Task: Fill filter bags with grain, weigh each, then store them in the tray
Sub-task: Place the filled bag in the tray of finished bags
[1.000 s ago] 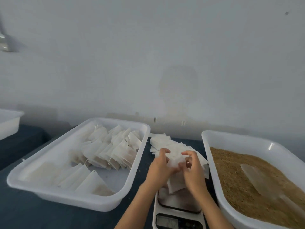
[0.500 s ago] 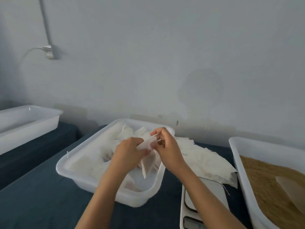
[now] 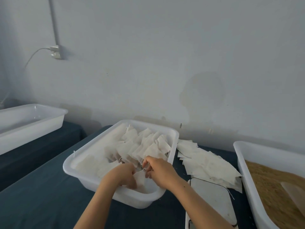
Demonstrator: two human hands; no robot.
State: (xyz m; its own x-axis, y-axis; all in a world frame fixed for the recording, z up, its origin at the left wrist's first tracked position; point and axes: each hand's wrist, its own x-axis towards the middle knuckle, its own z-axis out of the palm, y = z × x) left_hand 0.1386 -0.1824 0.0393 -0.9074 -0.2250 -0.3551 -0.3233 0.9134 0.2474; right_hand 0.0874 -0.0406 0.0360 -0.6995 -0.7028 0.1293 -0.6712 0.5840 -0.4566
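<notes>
Both hands meet low in the tray (image 3: 171, 138), the left hand (image 3: 124, 175) and right hand (image 3: 158, 167) pinching one bag (image 3: 140, 178) between them (its tilt looks upright, though blurred), just nearer than the stacked bags (image 3: 143, 146).

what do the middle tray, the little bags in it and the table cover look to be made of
Tray: probably moulded plastic, white and slightly glossy, with rounded corners and a rolled rim.
Bags: thin white non-woven or filter-paper fabric, matte and semi-sheer, with frayed threads at the edges.
Table cover: looks like dark teal cloth, matte, with soft folds at the left edge.
</notes>
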